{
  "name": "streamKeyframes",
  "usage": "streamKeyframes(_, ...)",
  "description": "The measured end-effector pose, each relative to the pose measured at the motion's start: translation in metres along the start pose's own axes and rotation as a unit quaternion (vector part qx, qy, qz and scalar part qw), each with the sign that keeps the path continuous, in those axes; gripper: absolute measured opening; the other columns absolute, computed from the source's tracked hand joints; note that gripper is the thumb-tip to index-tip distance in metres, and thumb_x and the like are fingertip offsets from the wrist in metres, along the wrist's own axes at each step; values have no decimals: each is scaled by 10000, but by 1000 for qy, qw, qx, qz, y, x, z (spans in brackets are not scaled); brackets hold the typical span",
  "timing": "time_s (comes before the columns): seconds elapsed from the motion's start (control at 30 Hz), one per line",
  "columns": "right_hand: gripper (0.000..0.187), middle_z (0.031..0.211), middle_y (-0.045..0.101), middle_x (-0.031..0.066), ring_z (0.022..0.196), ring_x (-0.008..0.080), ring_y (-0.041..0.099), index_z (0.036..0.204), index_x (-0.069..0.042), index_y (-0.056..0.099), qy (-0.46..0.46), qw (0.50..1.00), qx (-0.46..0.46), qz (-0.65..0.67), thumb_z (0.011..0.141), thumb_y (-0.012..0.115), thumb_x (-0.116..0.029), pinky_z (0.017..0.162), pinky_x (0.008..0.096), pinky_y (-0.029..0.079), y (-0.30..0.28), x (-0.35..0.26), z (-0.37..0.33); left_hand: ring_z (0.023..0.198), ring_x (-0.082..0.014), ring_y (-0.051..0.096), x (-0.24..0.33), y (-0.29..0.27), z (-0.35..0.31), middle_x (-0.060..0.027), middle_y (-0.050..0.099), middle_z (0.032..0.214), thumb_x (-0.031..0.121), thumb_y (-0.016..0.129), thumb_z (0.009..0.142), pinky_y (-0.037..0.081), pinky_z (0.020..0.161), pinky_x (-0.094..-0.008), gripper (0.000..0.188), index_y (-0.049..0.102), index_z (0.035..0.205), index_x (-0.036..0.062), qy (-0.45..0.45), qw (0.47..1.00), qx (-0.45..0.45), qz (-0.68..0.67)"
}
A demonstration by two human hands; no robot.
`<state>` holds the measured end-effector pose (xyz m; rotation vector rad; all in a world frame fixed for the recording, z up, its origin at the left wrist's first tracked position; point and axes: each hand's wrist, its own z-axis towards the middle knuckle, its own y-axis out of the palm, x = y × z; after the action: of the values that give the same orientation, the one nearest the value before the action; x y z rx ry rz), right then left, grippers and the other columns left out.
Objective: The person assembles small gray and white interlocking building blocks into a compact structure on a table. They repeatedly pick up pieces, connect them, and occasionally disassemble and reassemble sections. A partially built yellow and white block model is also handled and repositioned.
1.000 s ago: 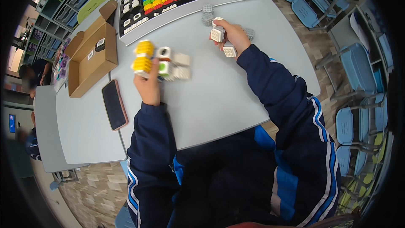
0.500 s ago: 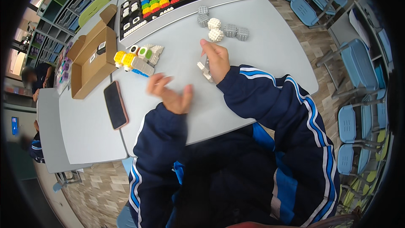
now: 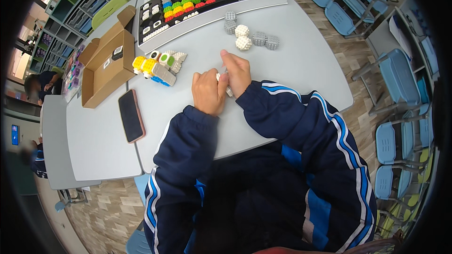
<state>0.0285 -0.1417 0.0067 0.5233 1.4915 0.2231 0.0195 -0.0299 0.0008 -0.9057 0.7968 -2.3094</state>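
My right hand (image 3: 238,71) is closed round a small white-and-grey building-block piece (image 3: 229,92), held low over the table (image 3: 263,73). From the left, my left hand (image 3: 207,92) meets it with fingers curled at the same piece. Most of the piece is hidden between the two hands. Just beyond my hands lie loose studded blocks: a grey pair (image 3: 230,22), a white pair (image 3: 243,37) and another grey pair (image 3: 265,40). To the left of my left hand rests a block model (image 3: 160,69) in yellow, white, grey and blue.
A kit tray (image 3: 213,20) with coloured blocks and white parts spans the table's far side. On the left stand an open cardboard box (image 3: 102,84) and a dark-screened phone (image 3: 132,115). Blue chairs (image 3: 398,77) line the right. People sit at the far left.
My left hand, spread and blurred before, has moved right and closed in at the piece in my right hand. The view has shifted slightly.
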Motion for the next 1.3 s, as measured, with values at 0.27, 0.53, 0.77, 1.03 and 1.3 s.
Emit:
streamKeyframes(0.27, 401, 582, 337, -87, 555, 22, 271, 597, -101, 457, 25, 999, -27, -26, 955, 561, -248, 483, 255, 233, -1, 2, 7, 465, -324, 332, -11, 5, 3, -117, 439, 525, 175, 362, 988, 306, 546, -409, 405, 433, 607, 57, 84, 995, 56, 20)
streamKeyframes(0.53, 373, 603, 355, -92, 557, 23, 276, 604, -101, 483, 68, 997, -38, 9, 938, 584, -231, 488, 252, 229, 3, 1, 3, 465, -324, 333, -16, 3, 3, -127, 442, 521, 130, 358, 958, 307, 536, -410, 382, 441, 597, 39, 108, 991, 81, 12)
streamKeyframes(0.77, 420, 566, 417, -64, 514, 31, 354, 593, -71, 518, 20, 997, -61, -31, 939, 598, -296, 460, 257, 298, 1, 2, 11, 472, -288, 423, -20, 4, 5, -92, 466, 538, 145, 469, 918, 320, 559, -390, 357, 430, 572, 65, 96, 992, 80, 19)
streamKeyframes(1.03, 561, 531, 531, 44, 409, 114, 488, 606, -8, 613, 85, 939, -210, -259, 901, 571, -484, 409, 255, 381, -7, -16, 16, 485, -258, 454, -28, -6, 7, -70, 495, 556, 161, 479, 928, 335, 556, -368, 323, 478, 618, 72, 122, 984, 100, 87)
streamKeyframes(1.3, 456, 565, 568, 97, 417, 147, 518, 710, 49, 637, 147, 956, -220, -127, 872, 557, -370, 401, 283, 403, -3, -16, 2, 491, -289, 398, -20, -5, -1, -103, 510, 574, 172, 365, 956, 326, 548, -386, 374, 519, 647, 29, 78, 990, 116, -16)
